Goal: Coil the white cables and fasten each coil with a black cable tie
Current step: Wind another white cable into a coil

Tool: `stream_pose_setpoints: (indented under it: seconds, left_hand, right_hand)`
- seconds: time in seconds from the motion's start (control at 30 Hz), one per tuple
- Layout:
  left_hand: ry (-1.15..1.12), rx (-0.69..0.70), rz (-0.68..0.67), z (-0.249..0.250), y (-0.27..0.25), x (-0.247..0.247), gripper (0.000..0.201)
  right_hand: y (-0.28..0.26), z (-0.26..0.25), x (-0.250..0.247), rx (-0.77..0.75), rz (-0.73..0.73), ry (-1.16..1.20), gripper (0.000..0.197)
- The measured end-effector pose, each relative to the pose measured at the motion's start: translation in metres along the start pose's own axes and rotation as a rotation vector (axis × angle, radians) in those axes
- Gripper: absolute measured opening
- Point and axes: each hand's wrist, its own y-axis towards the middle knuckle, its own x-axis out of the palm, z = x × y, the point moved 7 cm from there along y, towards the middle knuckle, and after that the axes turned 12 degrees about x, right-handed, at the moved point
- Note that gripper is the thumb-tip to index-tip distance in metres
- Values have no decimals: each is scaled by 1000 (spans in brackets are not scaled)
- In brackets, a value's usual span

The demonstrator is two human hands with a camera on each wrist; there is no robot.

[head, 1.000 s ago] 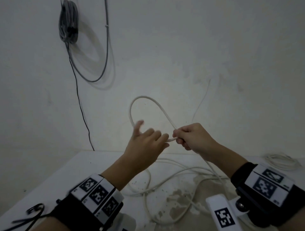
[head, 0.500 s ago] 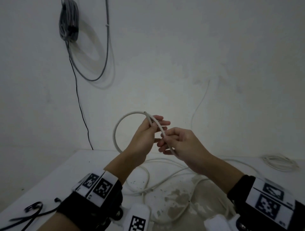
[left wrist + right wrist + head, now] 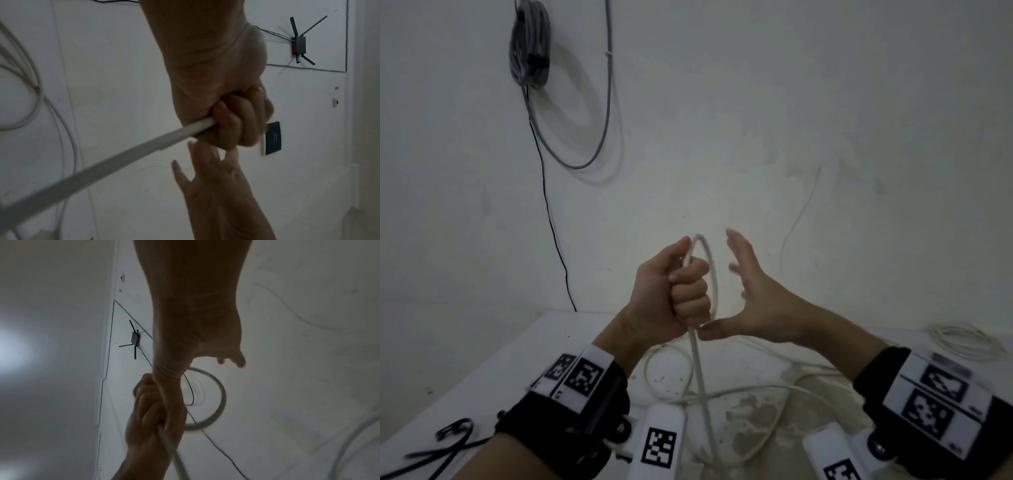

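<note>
Head view: my left hand (image 3: 678,291) is clenched on the white cable (image 3: 700,373), its small loop upright above the fist, its tail running down to the white table (image 3: 482,387). My right hand (image 3: 756,301) is spread open, thumb apparently touching the cable. Black ties (image 3: 448,442) lie near the left edge; the back wall is rough plaster.

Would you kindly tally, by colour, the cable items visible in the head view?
White: 2, the cable gripped in the left hand and trailing over the table, and a small coil at the far right.
Grey: 1, the bundle hanging on the wall.
Black: 2, the thin wall wire and the ties, too tangled to separate.
Total: 5.
</note>
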Motion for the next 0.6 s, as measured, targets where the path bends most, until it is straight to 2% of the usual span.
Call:
stream_pose_setpoints:
  seconds: [0.03, 0.07, 0.1, 0.17, 0.2, 0.23, 0.3, 0.4, 0.5, 0.6]
  left_hand:
    - [-28, -51, -35, -2, -4, 4, 42]
    - [-25, -69, -62, -2, -7, 6, 41]
    - [-30, -84, -98, -3, -8, 7, 41]
    - [-65, -100, -126, 0, -9, 5, 40]
    - [-64, -95, -109, 3, -9, 1, 39]
    - [-28, -85, -70, 6, -7, -6, 38]
    - [141, -64, 52, 12, -5, -21, 37]
    - [306, -70, 221, 14, -5, -31, 37]
    - [383, -92, 233, 11, -3, -27, 36]
    - [417, -105, 222, 10, -2, -23, 38]
  right_hand:
    - [-1, -8, -3, -52, -23, -61, 131]
    - [-2, -14, -6, -89, -42, -109, 124]
    - [-2, -18, -10, -115, -54, -127, 109]
    - [-2, -23, -23, -124, -24, -40, 58]
    - [-2, -22, -31, -112, 17, 38, 36]
    - [-2, -20, -39, -99, 69, 97, 25]
    - [-3, -18, -49, -101, 158, 136, 23]
    - [-4, -21, -51, -118, 194, 110, 24]
    - [-3, -29, -47, -153, 212, 27, 25]
    - [-1, -34, -48, -167, 297, -23, 25]
